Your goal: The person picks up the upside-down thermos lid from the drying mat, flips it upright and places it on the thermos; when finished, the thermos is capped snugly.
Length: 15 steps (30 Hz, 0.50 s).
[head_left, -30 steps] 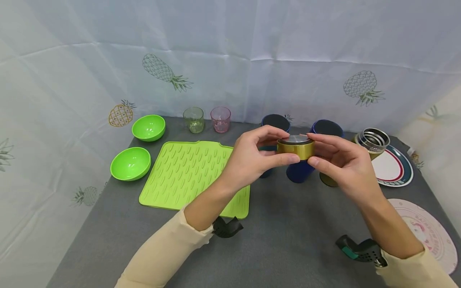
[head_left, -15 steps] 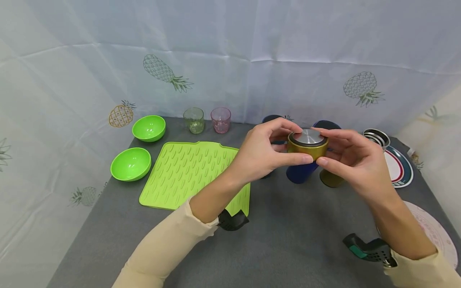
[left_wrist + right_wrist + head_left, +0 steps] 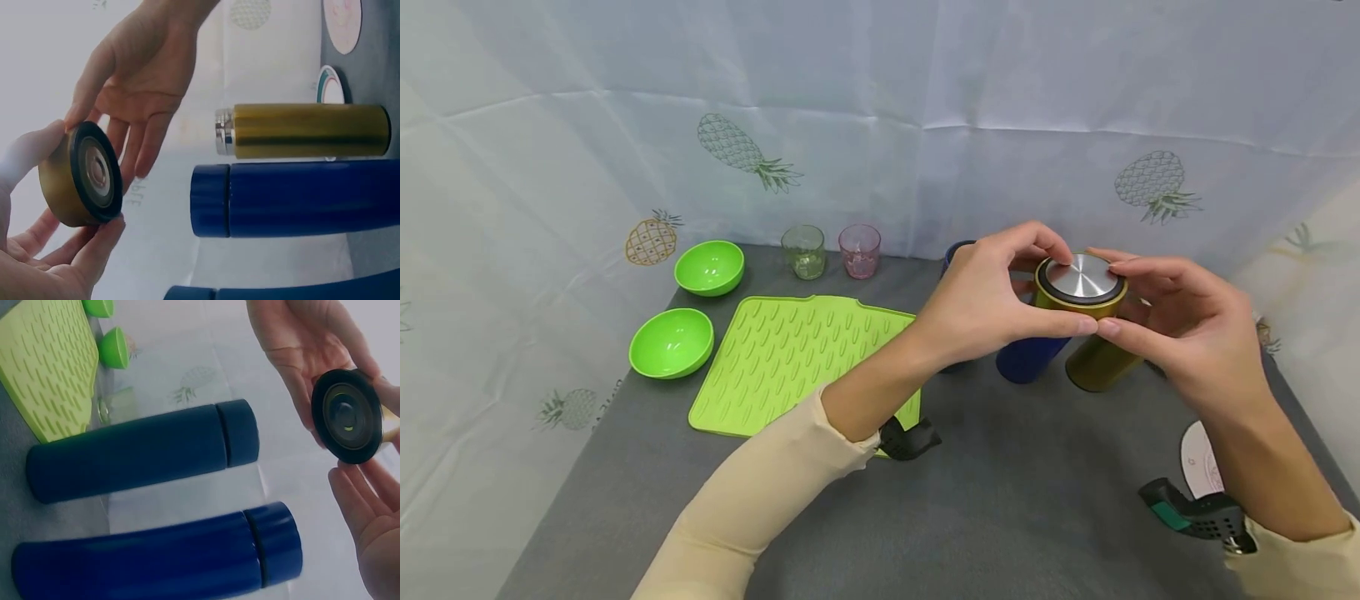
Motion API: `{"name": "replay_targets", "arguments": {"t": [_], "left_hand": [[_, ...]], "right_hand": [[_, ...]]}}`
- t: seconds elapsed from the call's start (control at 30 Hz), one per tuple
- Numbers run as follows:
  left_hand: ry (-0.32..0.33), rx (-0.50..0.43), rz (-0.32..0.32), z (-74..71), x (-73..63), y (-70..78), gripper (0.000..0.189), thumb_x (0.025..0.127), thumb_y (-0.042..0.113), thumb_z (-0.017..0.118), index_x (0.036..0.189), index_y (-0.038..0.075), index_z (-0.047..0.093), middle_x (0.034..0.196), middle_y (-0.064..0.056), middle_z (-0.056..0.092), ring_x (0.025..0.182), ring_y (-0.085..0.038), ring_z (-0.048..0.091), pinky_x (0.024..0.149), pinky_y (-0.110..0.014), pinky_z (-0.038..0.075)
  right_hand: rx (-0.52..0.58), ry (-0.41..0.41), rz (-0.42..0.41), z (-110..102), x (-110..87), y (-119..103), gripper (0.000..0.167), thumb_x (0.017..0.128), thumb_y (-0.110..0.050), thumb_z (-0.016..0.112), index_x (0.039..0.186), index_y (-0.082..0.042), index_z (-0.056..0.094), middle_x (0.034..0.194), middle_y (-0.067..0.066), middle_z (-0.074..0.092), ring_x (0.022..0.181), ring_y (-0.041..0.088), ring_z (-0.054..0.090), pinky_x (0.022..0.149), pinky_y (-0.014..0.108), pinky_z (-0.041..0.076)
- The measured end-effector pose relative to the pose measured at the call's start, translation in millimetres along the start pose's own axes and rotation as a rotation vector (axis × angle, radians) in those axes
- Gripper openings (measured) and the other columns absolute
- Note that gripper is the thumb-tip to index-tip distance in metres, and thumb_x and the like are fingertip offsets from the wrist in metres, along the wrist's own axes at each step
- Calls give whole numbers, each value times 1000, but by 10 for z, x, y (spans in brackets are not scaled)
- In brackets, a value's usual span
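A gold bottle lid (image 3: 1081, 287) with a brushed silver top is held up between both hands. My left hand (image 3: 985, 304) pinches it from the left, thumb along the front edge and fingers at the back. From the right, my right hand (image 3: 1198, 325) pinches it too, the two thumb tips meeting in front. The lid's dark underside (image 3: 97, 169) faces the left wrist view. Below stands the open gold bottle (image 3: 306, 130), its steel neck (image 3: 224, 131) bare; in the head view the lid and right hand hide its upper part.
Two blue bottles, one brighter blue (image 3: 1033, 357) and one darker (image 3: 137, 453), stand left of the gold one. A green drying mat (image 3: 797, 358), two green bowls (image 3: 672, 343), a green glass (image 3: 805, 252) and a pink glass (image 3: 860, 252) sit farther left. Plates (image 3: 344, 25) lie at right.
Both hands have carried the lid to the right, from in front of the blue bottles to over the gold one. The lid's silver top now shows more fully.
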<state>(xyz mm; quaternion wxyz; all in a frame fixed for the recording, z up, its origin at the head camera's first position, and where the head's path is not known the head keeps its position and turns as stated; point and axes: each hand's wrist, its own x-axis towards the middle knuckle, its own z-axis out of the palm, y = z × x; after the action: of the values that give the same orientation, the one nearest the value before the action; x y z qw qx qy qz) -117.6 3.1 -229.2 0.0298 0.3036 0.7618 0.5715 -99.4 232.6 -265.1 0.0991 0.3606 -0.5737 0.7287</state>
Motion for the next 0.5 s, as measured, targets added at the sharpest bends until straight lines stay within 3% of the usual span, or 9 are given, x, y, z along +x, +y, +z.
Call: {"name": "replay_targets", "arguments": {"t": [0.5], "left_hand": [[-59, 209, 35, 184, 348, 121, 47, 79, 31, 87, 117, 20, 62, 119, 10, 66, 105, 5, 59, 86, -5, 45]], "right_hand": [[99, 33, -50, -235, 22, -138, 50, 73, 41, 54, 121, 32, 48, 130, 30, 67, 129, 36, 63, 97, 33, 59]]}}
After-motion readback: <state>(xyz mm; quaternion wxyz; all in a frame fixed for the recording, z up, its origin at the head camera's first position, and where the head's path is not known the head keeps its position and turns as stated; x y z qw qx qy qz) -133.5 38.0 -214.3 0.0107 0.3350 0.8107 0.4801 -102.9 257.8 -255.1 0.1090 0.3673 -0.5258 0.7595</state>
